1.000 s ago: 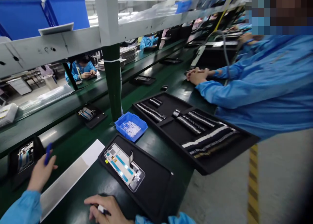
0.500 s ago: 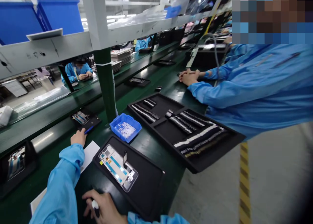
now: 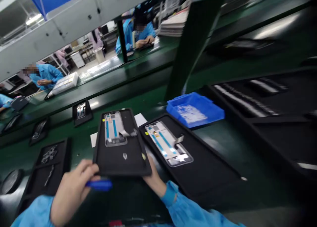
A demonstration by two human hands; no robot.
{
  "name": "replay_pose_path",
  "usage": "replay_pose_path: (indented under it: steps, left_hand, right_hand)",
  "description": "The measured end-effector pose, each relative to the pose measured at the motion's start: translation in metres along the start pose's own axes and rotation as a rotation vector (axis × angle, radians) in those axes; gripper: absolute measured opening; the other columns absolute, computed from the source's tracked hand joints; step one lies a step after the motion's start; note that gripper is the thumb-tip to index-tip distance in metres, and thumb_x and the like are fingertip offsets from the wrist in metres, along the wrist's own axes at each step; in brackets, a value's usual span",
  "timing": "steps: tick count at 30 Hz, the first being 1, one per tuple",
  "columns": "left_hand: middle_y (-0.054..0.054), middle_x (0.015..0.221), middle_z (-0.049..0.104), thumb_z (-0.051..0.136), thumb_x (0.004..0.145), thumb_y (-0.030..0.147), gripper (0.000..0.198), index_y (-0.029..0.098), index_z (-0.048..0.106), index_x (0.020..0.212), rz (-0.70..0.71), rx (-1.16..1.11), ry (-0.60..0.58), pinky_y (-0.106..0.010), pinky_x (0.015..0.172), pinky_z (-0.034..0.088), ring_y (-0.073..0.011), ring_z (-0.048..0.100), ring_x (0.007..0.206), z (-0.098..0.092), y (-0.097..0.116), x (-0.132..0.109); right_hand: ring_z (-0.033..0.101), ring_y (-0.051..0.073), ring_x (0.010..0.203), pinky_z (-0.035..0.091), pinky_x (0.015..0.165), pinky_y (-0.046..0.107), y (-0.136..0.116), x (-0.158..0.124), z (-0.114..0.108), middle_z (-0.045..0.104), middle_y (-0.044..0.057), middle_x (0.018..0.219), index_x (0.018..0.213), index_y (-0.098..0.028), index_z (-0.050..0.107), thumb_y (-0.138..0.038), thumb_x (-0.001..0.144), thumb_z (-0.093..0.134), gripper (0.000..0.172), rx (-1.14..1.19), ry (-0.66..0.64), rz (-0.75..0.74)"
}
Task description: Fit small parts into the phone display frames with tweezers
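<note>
My left hand [image 3: 74, 189] grips the near left corner of a black tray [image 3: 110, 162], its fingers closed, with a blue pen-like tool [image 3: 101, 185] also in them. At the near right corner, my right hand [image 3: 155, 178] has hold of the same tray; its fingers are partly hidden behind it. In this tray lies an open phone body [image 3: 111, 139] with blue strips and a loose flex cable, plus a small clear piece [image 3: 125, 156]. Just right of it, a second black tray [image 3: 210, 174] bears a similar phone body [image 3: 170, 146] on the green bench.
A blue bin [image 3: 210, 110] of small white pieces stands by a green post [image 3: 192, 39]. At right is a large black tray [image 3: 267, 121] with rows of parts. A compartment tray [image 3: 37, 177] lies left. Smaller trays with phone parts line the conveyor. Co-workers sit beyond it.
My view has swung left. The left hand has drawn back from the conveyor side with the blue tool. Both hands now hold a tray, left of the one that stays on the bench.
</note>
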State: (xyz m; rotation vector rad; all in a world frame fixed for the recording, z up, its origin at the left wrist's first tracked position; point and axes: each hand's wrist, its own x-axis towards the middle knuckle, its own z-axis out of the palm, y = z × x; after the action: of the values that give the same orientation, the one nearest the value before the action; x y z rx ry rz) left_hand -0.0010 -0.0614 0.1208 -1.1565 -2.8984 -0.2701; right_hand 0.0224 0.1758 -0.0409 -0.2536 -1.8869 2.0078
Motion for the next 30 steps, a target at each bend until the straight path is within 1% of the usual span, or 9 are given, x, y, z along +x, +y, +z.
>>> replay_pose_path:
  steps: [4, 6, 8, 12, 16, 19, 23, 26, 30]
  left_hand:
    - [-0.007, 0.103, 0.070, 0.043, 0.094, 0.020, 0.024, 0.028, 0.065, 0.101, 0.024, 0.120, 0.017, -0.018, 0.060, 0.055, -0.0141, 0.072, 0.073, 0.050, 0.012, -0.105]
    - [-0.007, 0.101, 0.070, 0.046, 0.093, 0.019, 0.022, 0.028, 0.064, 0.101, 0.016, 0.166, -0.047, -0.018, 0.056, 0.055, -0.0138, 0.071, 0.069, 0.081, 0.016, -0.132]
    - [-0.004, 0.095, 0.070, 0.054, 0.089, 0.018, 0.020, 0.029, 0.064, 0.101, -0.003, 0.188, -0.142, -0.017, 0.051, 0.053, -0.0126, 0.069, 0.062, 0.105, 0.020, -0.142]
    - [0.001, 0.084, 0.067, 0.071, 0.078, 0.028, 0.026, 0.028, 0.064, 0.103, -0.025, 0.054, -0.261, -0.021, 0.050, 0.055, -0.0144, 0.067, 0.057, 0.122, 0.028, -0.121]
    - [-0.004, 0.104, 0.067, 0.068, 0.083, 0.033, 0.046, 0.026, 0.054, 0.127, -0.065, -0.029, -0.175, -0.027, 0.061, 0.060, -0.0182, 0.072, 0.077, 0.126, 0.034, -0.076]
    - [-0.005, 0.114, 0.066, 0.063, 0.089, 0.028, 0.035, 0.022, 0.055, 0.122, -0.051, 0.007, -0.187, -0.027, 0.060, 0.061, -0.0167, 0.072, 0.077, 0.138, 0.040, -0.054]
    - [-0.002, 0.102, 0.068, 0.058, 0.092, 0.033, 0.024, 0.020, 0.059, 0.113, 0.098, -0.088, -0.189, -0.025, 0.053, 0.058, -0.0137, 0.070, 0.067, 0.146, 0.045, -0.054]
    - [-0.003, 0.102, 0.070, 0.059, 0.092, 0.037, 0.030, 0.022, 0.059, 0.118, 0.037, -0.274, -0.005, -0.023, 0.064, 0.060, -0.0141, 0.071, 0.079, 0.135, 0.026, -0.058]
    - [-0.004, 0.100, 0.071, 0.059, 0.092, 0.023, 0.019, 0.024, 0.066, 0.110, -0.386, -0.231, 0.329, -0.024, 0.081, 0.058, -0.0165, 0.070, 0.092, 0.124, -0.030, -0.046]
  right_hand:
    - [0.066, 0.025, 0.099, 0.056, 0.083, 0.037, 0.012, -0.003, 0.004, 0.067, 0.010, 0.109, 0.120, -0.020, 0.056, -0.050, 0.092, 0.053, 0.042, -0.035, 0.090, 0.021]
    - [0.064, 0.025, 0.103, 0.055, 0.087, 0.038, 0.021, -0.005, 0.008, 0.066, 0.011, 0.110, 0.114, -0.020, 0.057, -0.052, 0.094, 0.050, 0.038, -0.072, 0.133, 0.014]
    - [0.063, 0.025, 0.106, 0.053, 0.091, 0.040, 0.028, -0.007, 0.013, 0.065, 0.011, 0.111, 0.111, -0.020, 0.057, -0.053, 0.095, 0.049, 0.037, -0.096, 0.149, 0.004]
    - [0.063, 0.024, 0.109, 0.052, 0.095, 0.042, 0.031, -0.010, 0.016, 0.066, 0.012, 0.116, 0.115, -0.021, 0.056, -0.047, 0.095, 0.053, 0.033, -0.146, 0.091, -0.045]
    - [0.061, 0.025, 0.115, 0.050, 0.097, 0.042, 0.028, -0.012, 0.014, 0.063, 0.011, 0.127, 0.122, -0.023, 0.057, -0.042, 0.094, 0.057, 0.035, -0.266, 0.034, -0.094]
    - [0.062, 0.027, 0.115, 0.051, 0.096, 0.042, 0.029, -0.012, 0.013, 0.064, 0.010, 0.125, 0.123, -0.023, 0.058, -0.042, 0.091, 0.061, 0.038, -0.348, -0.013, -0.091]
    - [0.062, 0.028, 0.115, 0.052, 0.097, 0.043, 0.033, -0.011, 0.012, 0.064, 0.010, 0.126, 0.124, -0.023, 0.059, -0.040, 0.092, 0.057, 0.036, -0.463, -0.086, -0.132]
    - [0.061, 0.030, 0.116, 0.051, 0.098, 0.045, 0.033, -0.011, 0.012, 0.064, 0.009, 0.128, 0.125, -0.023, 0.059, -0.039, 0.094, 0.054, 0.035, -0.548, -0.095, -0.171]
    - [0.058, 0.032, 0.121, 0.050, 0.099, 0.046, 0.015, -0.013, 0.017, 0.065, 0.009, 0.125, 0.123, -0.023, 0.061, -0.039, 0.096, 0.053, 0.032, -0.626, -0.143, -0.253]
